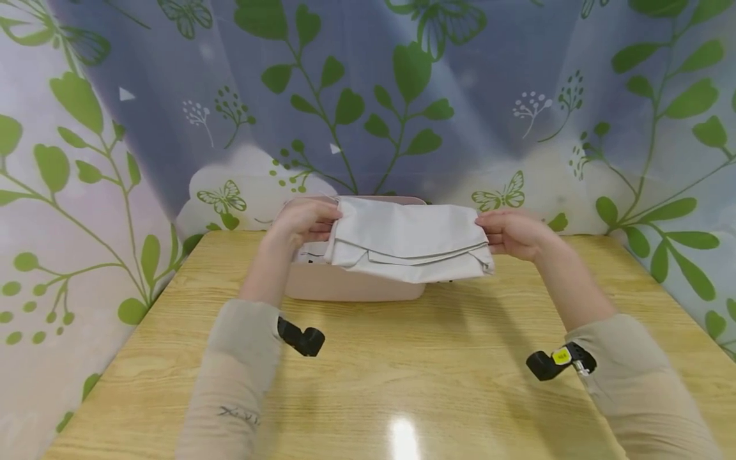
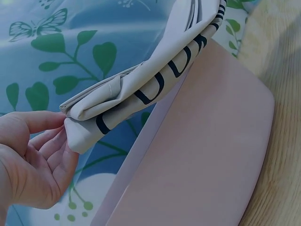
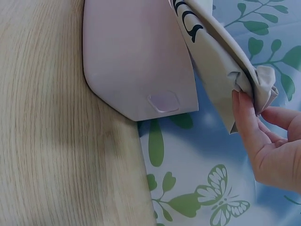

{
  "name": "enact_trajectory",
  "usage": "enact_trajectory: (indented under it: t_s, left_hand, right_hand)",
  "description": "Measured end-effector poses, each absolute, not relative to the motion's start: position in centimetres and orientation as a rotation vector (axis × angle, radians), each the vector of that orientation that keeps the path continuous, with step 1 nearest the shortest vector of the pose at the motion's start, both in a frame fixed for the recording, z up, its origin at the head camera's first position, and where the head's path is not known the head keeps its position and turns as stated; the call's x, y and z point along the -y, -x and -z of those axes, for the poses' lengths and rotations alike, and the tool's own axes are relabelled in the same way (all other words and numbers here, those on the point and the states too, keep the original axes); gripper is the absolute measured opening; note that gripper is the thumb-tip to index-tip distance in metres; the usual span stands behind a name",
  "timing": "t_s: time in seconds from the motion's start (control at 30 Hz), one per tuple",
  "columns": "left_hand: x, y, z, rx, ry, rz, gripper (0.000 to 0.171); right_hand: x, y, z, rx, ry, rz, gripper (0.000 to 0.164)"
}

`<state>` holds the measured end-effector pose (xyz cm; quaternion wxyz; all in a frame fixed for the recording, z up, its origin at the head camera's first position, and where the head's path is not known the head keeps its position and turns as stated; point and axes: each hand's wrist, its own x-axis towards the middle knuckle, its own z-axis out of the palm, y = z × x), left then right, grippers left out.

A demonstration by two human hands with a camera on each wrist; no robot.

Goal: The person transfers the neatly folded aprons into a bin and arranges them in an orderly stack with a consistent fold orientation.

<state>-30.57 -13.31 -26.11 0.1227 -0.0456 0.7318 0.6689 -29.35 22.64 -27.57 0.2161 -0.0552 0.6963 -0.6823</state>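
Both hands hold up a folded off-white cloth (image 1: 408,233) by its two short ends, over a pale pink bin (image 1: 353,285). My left hand (image 1: 300,220) pinches the left end between thumb and fingers. At the other end, my right hand (image 1: 514,233) pinches a bunched corner. Black lettering runs along the underside of the cloth (image 2: 155,80) in the left wrist view. Several folded layers show at its edge. The cloth hides much of the bin's opening, with some pale content (image 1: 307,251) visible at the left.
The bin stands on a light wooden table (image 1: 356,377), near its back edge. Behind and beside the table hangs a curtain (image 1: 368,102) printed with leaves and butterflies. A small black camera (image 1: 301,337) sits at the left wrist, another camera (image 1: 554,363) at the right.
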Motion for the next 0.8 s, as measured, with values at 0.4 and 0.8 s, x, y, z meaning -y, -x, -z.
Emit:
enact_trajectory:
  t_s: [0.4, 0.8]
  left_hand:
    - [14.7, 31.0, 26.0, -2.138, 0.107, -1.943, 0.046]
    - [16.0, 31.2, 25.6, -2.183, 0.164, -1.951, 0.044]
  right_hand:
    - [-21.1, 29.8, 27.6, -1.851, 0.165, 1.950, 0.010]
    - [-19.3, 30.9, 27.7, -1.914, 0.099, 1.945, 0.037]
